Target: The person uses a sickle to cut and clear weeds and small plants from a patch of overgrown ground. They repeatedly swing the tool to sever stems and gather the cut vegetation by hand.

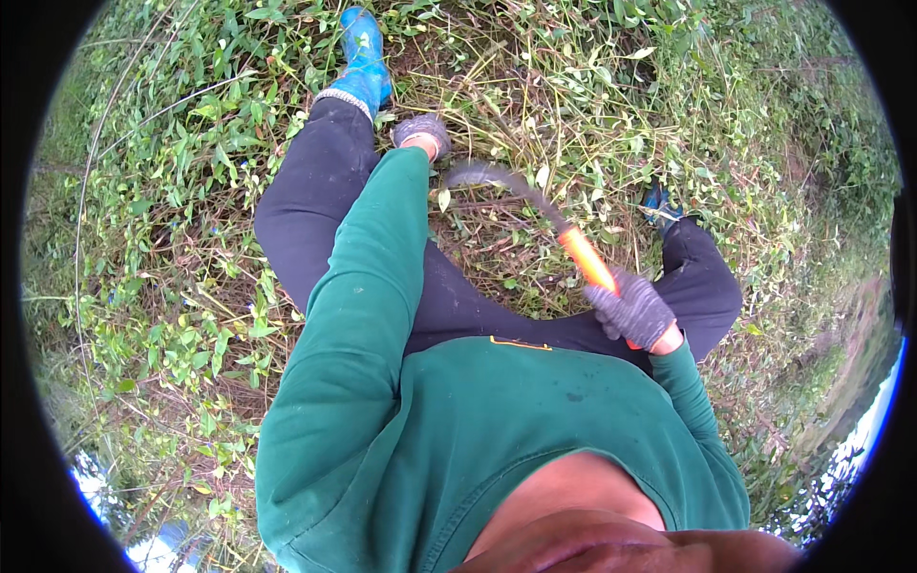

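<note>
My right hand (634, 310), in a grey knit glove, grips the orange handle of a sickle (535, 205). Its curved dark blade arcs left, low over the cut grass between my legs. My left hand (423, 134), also gloved in grey, reaches forward and down into the weeds next to the blade's tip, fingers closed around stems that are mostly hidden. Both arms wear green sleeves. My left leg in dark trousers ends in a blue rubber boot (363, 59).
Dense green weeds and dry trampled stalks (592, 86) cover the ground all around. My right knee (705, 277) is bent at the right, with a bit of blue boot behind it. Thin bare branches (124, 105) curve across the left side.
</note>
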The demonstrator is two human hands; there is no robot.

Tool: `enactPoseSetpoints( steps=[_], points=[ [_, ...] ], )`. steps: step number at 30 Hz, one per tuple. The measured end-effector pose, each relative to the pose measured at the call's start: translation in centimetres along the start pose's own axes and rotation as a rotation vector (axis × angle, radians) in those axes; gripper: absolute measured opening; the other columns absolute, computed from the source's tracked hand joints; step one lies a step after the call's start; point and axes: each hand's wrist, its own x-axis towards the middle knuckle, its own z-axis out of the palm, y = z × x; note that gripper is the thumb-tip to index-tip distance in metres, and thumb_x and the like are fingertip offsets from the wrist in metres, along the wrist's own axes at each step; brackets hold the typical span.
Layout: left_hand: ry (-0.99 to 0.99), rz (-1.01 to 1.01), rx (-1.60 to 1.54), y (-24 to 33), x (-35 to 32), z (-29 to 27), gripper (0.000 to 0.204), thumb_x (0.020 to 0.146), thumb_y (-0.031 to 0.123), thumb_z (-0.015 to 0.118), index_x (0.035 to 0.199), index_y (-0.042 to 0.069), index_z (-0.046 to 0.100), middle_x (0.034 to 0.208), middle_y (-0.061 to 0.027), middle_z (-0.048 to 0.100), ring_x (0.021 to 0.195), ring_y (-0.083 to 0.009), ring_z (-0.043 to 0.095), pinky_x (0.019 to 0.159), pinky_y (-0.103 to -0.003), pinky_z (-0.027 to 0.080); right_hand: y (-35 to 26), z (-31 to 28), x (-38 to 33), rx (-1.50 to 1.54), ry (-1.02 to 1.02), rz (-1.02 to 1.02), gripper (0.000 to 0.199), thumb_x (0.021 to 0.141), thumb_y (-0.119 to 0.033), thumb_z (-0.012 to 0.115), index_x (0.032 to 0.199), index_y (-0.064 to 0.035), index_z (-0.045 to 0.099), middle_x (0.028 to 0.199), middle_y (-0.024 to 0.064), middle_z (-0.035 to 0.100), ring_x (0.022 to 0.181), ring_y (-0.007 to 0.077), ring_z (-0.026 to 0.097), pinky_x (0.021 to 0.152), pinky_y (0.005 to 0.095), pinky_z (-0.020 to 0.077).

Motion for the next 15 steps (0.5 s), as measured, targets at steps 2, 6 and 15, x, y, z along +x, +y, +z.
enactPoseSetpoints(
  steps=[2,6,15],
  points=[
    [0.134,-0.018,-0.058,-0.8,1.0,0.7,0.041,0.086,0.034,0.050,0.116,0.008,0.061,0.118,-0.0167,0.060,0.108,-0.0329,0.059,0.090,-0.044,0.047,1.0,1.5,1.6,-0.234,-0.076,-0.031,0.036,0.089,-0.035,0.058,0.098,-0.0013,0.052,0.054,0.0087,0.055,0.044,0.0200,0.056,0.044,0.0352,0.0447],
    [0.152,-0.028,-0.113,-0.2,0.0,-0.5,0.036,0.087,0.029,0.048,0.115,0.009,0.062,0.117,-0.0175,0.061,0.106,-0.0345,0.059,0.088,-0.045,0.048,0.2,5.1,9.0,0.340,-0.186,0.115,0.026,0.092,-0.031,0.055,0.089,-0.0056,0.049,0.061,0.0009,0.046,0.045,0.0125,0.043,0.040,0.0295,0.0392],
    [0.225,-0.070,-0.085,0.9,-1.5,-0.7,0.034,0.086,0.023,0.048,0.114,0.010,0.063,0.110,-0.0177,0.064,0.102,-0.0330,0.062,0.084,-0.043,0.050,-2.5,16.9,18.1,1.166,-0.490,0.335,0.029,0.094,-0.036,0.050,0.079,-0.0121,0.047,0.057,0.0006,0.045,0.047,0.0183,0.045,0.043,0.0327,0.0373]
  ],
)
